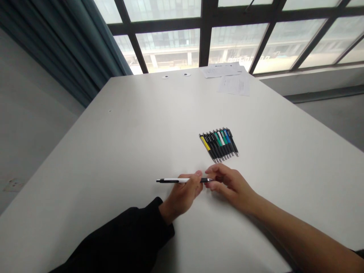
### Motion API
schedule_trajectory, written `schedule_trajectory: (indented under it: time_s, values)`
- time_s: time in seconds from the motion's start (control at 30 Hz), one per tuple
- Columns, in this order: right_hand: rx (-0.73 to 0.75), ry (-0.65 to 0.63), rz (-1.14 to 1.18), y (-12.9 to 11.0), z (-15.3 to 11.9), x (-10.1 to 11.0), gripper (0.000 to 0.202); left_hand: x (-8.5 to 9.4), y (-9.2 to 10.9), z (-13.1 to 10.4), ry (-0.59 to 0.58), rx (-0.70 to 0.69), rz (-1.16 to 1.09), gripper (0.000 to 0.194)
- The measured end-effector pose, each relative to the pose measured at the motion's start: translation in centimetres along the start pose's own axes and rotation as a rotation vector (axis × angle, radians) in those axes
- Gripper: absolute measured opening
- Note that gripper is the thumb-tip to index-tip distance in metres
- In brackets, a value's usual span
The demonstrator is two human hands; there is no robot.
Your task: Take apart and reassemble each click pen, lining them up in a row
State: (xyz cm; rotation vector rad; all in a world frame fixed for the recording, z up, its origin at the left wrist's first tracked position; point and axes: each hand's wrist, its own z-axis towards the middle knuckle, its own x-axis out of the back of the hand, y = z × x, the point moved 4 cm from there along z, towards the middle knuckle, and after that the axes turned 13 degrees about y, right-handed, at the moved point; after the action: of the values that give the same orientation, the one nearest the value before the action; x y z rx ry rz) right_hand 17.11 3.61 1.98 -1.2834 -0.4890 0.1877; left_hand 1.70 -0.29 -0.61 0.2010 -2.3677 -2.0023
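My left hand [183, 195] grips a white and black pen [170, 181] between thumb and fingers. The pen lies nearly level, its metal tip pointing right. At that tip is my right hand [231, 187], thumb and fingers curved apart around the end; whether they touch it I cannot tell. Just beyond my right hand, several pens [218, 145] lie side by side in a slanted row, with yellow, black, green, white and blue barrels and their tips toward me.
The white table [136, 125] reaches to the window. Papers [234, 81] lie at its far right end, and two small white oval pieces [187, 75] sit near the far edge. A dark curtain [93, 45] hangs at the far left.
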Motion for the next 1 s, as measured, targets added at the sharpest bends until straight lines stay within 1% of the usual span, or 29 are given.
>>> schedule_trajectory:
  time_s: [0.03,0.1,0.17,0.2,0.23,0.3,0.33,0.37,0.43,0.5,0.57,0.63,0.7,0.77,0.83,0.87,0.93,0.97,1.0]
  values:
    - [0.004,-0.010,-0.031,-0.1,0.0,-0.1,0.018,0.0,-0.1,0.0,0.003,-0.006,-0.019,0.063]
    - [0.056,0.021,-0.073,-0.3,0.1,0.1,0.023,0.1,-0.4,0.1,0.011,-0.012,-0.050,0.062]
    - [0.120,0.092,-0.035,-0.7,0.2,0.3,0.011,0.3,-0.6,0.2,0.020,-0.012,-0.052,0.063]
    - [0.129,0.116,-0.005,-0.8,0.2,0.4,0.021,0.4,-0.7,0.3,0.020,-0.016,-0.042,0.063]
    - [0.121,0.119,0.008,-0.8,0.2,0.4,0.025,0.4,-0.6,0.3,0.017,-0.024,-0.030,0.064]
    - [0.098,0.090,-0.037,-0.8,0.2,0.2,0.014,0.3,-0.4,0.4,0.002,-0.039,-0.017,0.066]
    - [0.117,0.089,-0.074,-1.0,0.2,0.2,0.008,0.3,-0.3,0.4,-0.007,-0.041,-0.024,0.066]
    - [0.168,0.096,-0.103,-1.2,0.2,0.2,0.009,0.2,-0.1,0.4,-0.017,-0.036,-0.037,0.066]
    - [0.325,0.138,-0.120,-1.8,0.1,0.4,0.006,0.0,0.4,0.4,-0.033,-0.021,-0.053,0.066]
    - [0.478,0.162,-0.140,-2.2,-0.2,0.5,0.013,-0.1,0.9,0.4,-0.022,-0.003,-0.061,0.066]
    - [0.623,0.156,-0.216,-2.4,-0.5,0.5,0.020,0.0,1.1,0.5,0.004,0.020,-0.080,0.066]
    - [0.759,0.133,-0.310,-2.8,-0.9,0.4,0.022,0.0,1.0,0.6,0.026,0.050,-0.109,0.066]
    - [0.802,0.087,-0.371,-3.0,-1.0,0.3,0.023,0.1,0.6,0.7,0.042,0.076,-0.141,0.065]
    - [0.784,0.040,-0.397,-3.2,-1.0,0.3,0.022,0.2,0.4,0.8,0.047,0.092,-0.197,0.064]
    - [0.820,0.024,-0.427,-3.4,-1.0,0.3,0.020,0.1,0.2,0.7,0.019,0.138,-0.295,0.057]
    - [0.858,0.029,-0.446,-3.3,-1.1,0.3,0.019,0.1,0.2,0.7,-0.003,0.176,-0.357,0.049]
    - [0.907,0.060,-0.468,-3.0,-1.2,0.5,0.021,-0.1,0.1,0.5,-0.059,0.254,-0.466,0.025]
    - [0.910,0.085,-0.464,-2.8,-1.2,0.6,0.023,-0.1,0.2,0.5,-0.083,0.267,-0.494,0.024]
    - [0.899,0.111,-0.452,-2.5,-1.2,0.8,0.026,0.0,0.2,0.4,-0.103,0.260,-0.497,0.030]
